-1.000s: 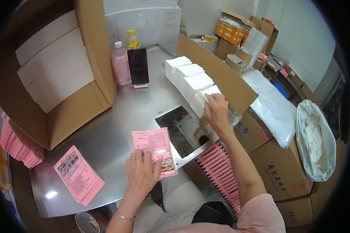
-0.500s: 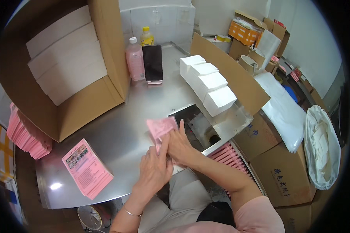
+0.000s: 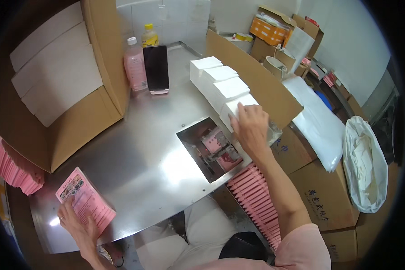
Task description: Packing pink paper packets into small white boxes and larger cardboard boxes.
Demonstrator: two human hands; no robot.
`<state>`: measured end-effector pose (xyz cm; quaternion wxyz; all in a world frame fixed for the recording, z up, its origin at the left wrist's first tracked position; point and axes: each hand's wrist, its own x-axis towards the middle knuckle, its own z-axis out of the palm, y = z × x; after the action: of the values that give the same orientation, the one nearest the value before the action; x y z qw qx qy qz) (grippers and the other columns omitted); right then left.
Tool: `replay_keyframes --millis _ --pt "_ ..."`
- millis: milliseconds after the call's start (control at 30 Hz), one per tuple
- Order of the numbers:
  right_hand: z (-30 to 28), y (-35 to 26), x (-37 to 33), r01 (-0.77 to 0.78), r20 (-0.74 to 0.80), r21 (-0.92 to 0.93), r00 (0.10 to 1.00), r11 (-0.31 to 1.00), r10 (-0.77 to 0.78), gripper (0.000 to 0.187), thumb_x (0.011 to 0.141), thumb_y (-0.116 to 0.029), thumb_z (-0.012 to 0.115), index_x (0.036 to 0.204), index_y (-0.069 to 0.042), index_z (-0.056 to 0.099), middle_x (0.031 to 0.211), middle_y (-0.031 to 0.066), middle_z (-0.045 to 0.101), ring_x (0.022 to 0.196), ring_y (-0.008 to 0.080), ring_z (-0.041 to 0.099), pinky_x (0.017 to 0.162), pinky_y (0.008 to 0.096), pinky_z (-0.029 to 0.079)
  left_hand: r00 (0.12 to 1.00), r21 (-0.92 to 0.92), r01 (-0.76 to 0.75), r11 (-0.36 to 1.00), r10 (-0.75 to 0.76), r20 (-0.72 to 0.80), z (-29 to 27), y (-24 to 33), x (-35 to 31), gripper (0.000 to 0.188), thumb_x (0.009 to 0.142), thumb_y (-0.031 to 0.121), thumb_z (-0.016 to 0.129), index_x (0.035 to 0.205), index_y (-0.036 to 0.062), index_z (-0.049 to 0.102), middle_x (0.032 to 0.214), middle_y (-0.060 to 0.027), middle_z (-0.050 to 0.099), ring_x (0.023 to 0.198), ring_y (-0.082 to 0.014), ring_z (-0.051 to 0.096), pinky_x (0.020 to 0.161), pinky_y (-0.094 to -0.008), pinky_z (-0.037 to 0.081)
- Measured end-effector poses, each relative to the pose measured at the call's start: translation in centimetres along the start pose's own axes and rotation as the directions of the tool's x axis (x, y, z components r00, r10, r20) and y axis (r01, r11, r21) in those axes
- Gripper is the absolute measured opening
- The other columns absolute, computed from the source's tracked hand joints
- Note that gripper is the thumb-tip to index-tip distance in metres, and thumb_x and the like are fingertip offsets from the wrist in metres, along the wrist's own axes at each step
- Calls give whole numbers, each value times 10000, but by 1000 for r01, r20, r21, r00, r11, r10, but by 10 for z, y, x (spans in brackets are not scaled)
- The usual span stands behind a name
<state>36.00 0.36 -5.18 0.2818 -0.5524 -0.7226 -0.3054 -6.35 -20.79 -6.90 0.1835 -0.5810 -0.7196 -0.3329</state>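
My left hand (image 3: 78, 220) lies on a stack of flat pink printed bags (image 3: 92, 202) at the table's near left, its fingers spread across the top one. At the right, my right hand (image 3: 253, 130) grips the nearest pile of folded white paper tissues (image 3: 234, 104), with the thumb on the near side and fingertips on top. The piles stand in a row running away from me. Between the hands, a rectangular opening in the tabletop (image 3: 181, 133) shows pink printed pieces (image 3: 217, 142) and metal parts inside; their details are hard to make out.
A large cardboard box (image 3: 87, 108) with white tissue blocks stands at the left, beside more pink bags (image 3: 15, 168). A phone (image 3: 156, 69) and two bottles (image 3: 136, 65) stand behind. Rows of pink packets (image 3: 256, 198) lie below the table's right edge, near stacked cartons (image 3: 326, 202).
My hands have parted and no longer hold the pink bag. The left went to the pink stack, the right to the tissues. Pink pieces now show in the opening. The view shifted slightly.
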Motion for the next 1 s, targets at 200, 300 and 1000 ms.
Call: replay_keyframes --millis 200,300,1000 --pt "30 19 -2 -36 14 15 999 999 36 124 892 -166 631 901 -60 693 885 84 574 889 276 542 783 430 397 965 141 -24 990 -14 261 12 -13 -1 113 945 100 554 1044 44 560 990 -121 584 1014 -335 530 985 -463 348" --pt "30 22 -7 -90 43 145 995 985 85 146 852 -123 637 955 -43 703 914 105 590 925 289 555 805 441 413 957 -427 99 899 31 287 17 48 7 109 920 50 541 1018 21 578 959 -131 571 900 -317 560 804 -402 440" --pt "-22 -93 -68 342 -81 698 910 629 -406 404 753 -81 620 1132 56 598 1026 195 629 981 370 606 1090 553 346 817 -230 -291 929 366 446 86 144 -6 710 698 374 758 1313 80 561 1492 -254 380 1340 -509 344 1006 -591 316"
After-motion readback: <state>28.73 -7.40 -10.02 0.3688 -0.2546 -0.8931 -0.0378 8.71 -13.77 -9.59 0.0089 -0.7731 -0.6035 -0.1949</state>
